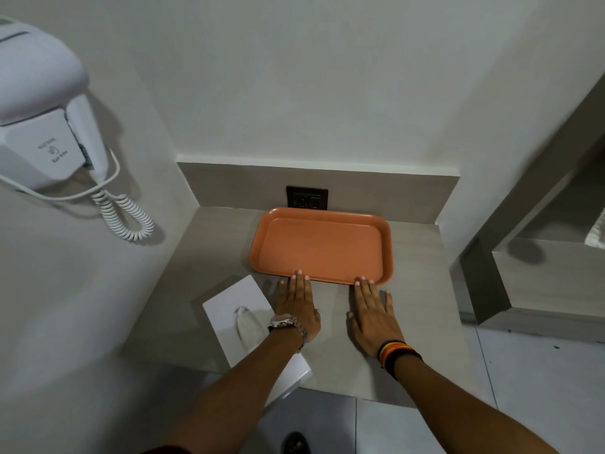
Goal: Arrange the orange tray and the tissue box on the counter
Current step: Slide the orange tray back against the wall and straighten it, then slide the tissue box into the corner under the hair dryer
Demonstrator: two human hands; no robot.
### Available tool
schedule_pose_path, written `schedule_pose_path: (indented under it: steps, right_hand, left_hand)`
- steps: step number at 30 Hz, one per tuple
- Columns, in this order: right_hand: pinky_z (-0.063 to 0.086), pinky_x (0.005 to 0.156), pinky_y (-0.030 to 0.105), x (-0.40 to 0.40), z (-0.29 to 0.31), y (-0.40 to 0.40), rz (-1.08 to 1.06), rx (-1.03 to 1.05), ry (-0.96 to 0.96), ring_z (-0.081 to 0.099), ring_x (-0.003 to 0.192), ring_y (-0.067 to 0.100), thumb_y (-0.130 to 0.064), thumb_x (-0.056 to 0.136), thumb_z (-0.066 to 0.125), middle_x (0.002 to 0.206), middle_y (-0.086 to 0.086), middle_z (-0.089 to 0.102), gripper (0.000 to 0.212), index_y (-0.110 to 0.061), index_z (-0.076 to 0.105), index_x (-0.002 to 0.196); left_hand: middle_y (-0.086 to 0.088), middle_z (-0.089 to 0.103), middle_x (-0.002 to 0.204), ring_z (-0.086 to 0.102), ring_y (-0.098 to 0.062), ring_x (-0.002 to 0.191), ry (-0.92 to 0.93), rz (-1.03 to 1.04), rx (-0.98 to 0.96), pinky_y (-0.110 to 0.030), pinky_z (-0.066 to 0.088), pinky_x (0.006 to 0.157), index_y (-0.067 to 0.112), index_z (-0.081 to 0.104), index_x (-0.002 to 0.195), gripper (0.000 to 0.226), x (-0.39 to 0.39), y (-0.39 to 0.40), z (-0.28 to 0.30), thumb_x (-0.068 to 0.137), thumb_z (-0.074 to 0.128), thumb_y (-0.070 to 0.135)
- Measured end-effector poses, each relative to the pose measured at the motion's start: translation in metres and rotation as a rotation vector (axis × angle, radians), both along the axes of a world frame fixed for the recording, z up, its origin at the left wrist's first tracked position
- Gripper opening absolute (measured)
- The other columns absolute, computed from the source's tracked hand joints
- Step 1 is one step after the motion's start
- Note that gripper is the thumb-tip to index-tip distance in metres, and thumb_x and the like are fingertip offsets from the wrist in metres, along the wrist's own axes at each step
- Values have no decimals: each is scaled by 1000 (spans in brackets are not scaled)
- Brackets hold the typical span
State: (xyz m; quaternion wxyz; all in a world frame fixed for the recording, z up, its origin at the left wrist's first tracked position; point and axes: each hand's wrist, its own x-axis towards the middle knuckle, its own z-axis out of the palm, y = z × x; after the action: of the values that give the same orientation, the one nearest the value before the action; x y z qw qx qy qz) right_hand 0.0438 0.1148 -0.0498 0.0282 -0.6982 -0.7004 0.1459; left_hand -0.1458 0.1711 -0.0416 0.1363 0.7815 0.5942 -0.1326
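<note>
An empty orange tray [322, 245] lies flat at the back of the grey counter [422, 290], close to the wall. My left hand [299, 308] and my right hand [373, 314] rest flat on the counter, fingers stretched out, their fingertips touching the tray's near rim. Neither hand grips anything. A white tissue box [235, 309] with a tissue poking from its slot sits at the counter's front left, partly under my left forearm; its near end juts past the counter edge.
A black wall socket [307, 198] sits just behind the tray. A white wall-mounted hair dryer [42, 126] with a coiled cord [126, 214] hangs on the left wall. A mirror frame [510, 257] bounds the right side. Tiled floor lies below.
</note>
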Motion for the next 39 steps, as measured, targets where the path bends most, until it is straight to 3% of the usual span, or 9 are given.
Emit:
schedule_pose_path:
  steps: [5,10,14,19,24,29,31,35,39]
  right_hand:
    - [2,126,49,-8,16,-1,40,76,83,3,157,26,-35,102,30,170,10,6,69,-9,7,161]
    - [6,127,41,-33,33,6,162,78,235,12,156,27,-32,102,33,168,12,16,64,-7,18,160]
    - [24,122,34,-61,43,4,131,-84,513,32,150,26,-31,104,41,163,10,32,56,-13,32,157]
    - [25,123,39,-98,51,-18,83,-313,756,36,148,28,-34,105,43,162,10,34,58,-11,31,157]
    - [27,122,41,-116,53,-36,66,-401,783,38,146,29,-33,106,42,161,10,37,58,-8,31,156]
    - [20,124,36,-125,50,-44,48,-378,801,29,151,28,-34,105,42,166,10,26,65,-9,17,160]
    - [24,124,39,-128,48,-45,35,-379,797,32,150,29,-32,105,43,165,10,28,65,-10,17,160]
    - [36,118,46,-136,46,-48,17,-369,835,46,137,32,-26,105,39,155,10,45,53,-15,31,155]
    - [38,116,48,-149,46,-46,3,-393,886,49,132,32,-28,106,36,150,10,49,48,-17,36,152]
  left_hand:
    - [-15,-5,171,-6,-28,158,-114,65,128,-48,-12,126,2,-1,160,72,-9,-9,11,102,30,32]
    - [-13,-1,171,-2,-26,159,-249,276,243,-47,-6,128,5,0,161,70,-38,-41,27,104,28,34]
    - [-13,-9,170,-7,-27,158,-331,509,256,-44,-3,129,6,-4,161,69,-56,-75,35,106,27,35]
    - [-14,-7,171,-5,-29,158,-486,825,193,-38,0,129,3,-2,160,73,-73,-123,36,106,34,37]
    - [-14,-3,171,-1,-27,158,-539,902,93,-38,3,129,2,-1,160,74,-77,-135,33,107,33,39]
    - [-16,-9,170,3,-30,158,-649,949,69,-40,10,129,1,-7,159,78,-71,-127,35,106,36,38]
    - [-17,1,170,14,-33,157,-736,1021,91,-41,18,127,1,-1,160,79,-70,-124,37,104,42,35]
    - [-16,41,157,44,-38,139,-992,1268,118,-50,37,116,5,34,152,70,-74,-113,48,93,52,37]
    - [-14,33,163,36,-36,147,-1058,1316,138,-49,30,121,7,28,157,73,-87,-101,55,95,53,36]
